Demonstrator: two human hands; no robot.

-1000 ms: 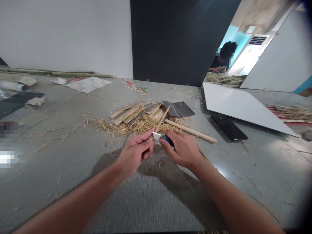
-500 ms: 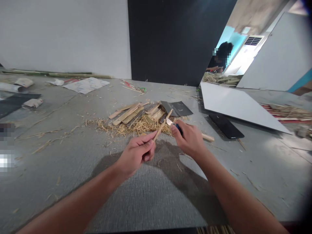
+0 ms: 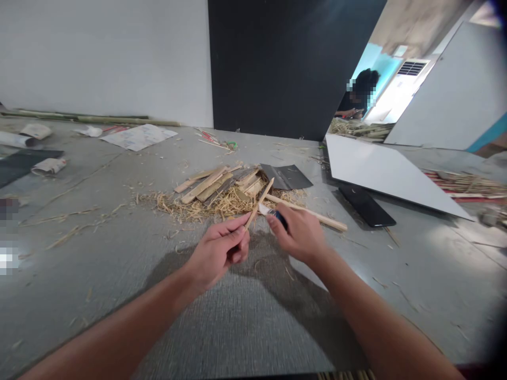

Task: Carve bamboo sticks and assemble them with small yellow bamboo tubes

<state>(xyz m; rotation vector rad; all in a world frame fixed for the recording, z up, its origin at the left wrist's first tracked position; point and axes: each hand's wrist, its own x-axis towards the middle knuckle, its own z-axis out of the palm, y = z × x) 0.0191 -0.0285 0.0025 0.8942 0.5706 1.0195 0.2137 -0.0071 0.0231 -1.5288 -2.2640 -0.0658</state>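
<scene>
My left hand (image 3: 224, 245) is closed around the lower end of a thin wooden stick (image 3: 264, 196), which slants up and away with its tip pointed. In my right hand (image 3: 299, 229) is a knife (image 3: 280, 217) with a dark blue handle; the fingers wrap round it. Its short pale blade lies against the stick just above my left fingers. Beyond both hands is a heap of curly shavings (image 3: 198, 208) with flat wood strips (image 3: 208, 184) on top. A longer pale wooden strip (image 3: 317, 212) lies behind my right hand.
A black phone (image 3: 368, 206) lies at the right beside a tilted white board (image 3: 388, 169). Dark sheet material (image 3: 291, 177) rests behind the shavings. Paper (image 3: 140, 137) and bamboo poles (image 3: 91, 119) lie at the back left. Another person (image 3: 360, 92) is bent over at the far right.
My right hand has drawn the knife down along the stick, toward me and slightly left. My left hand keeps its hold on the stick, nearly still.
</scene>
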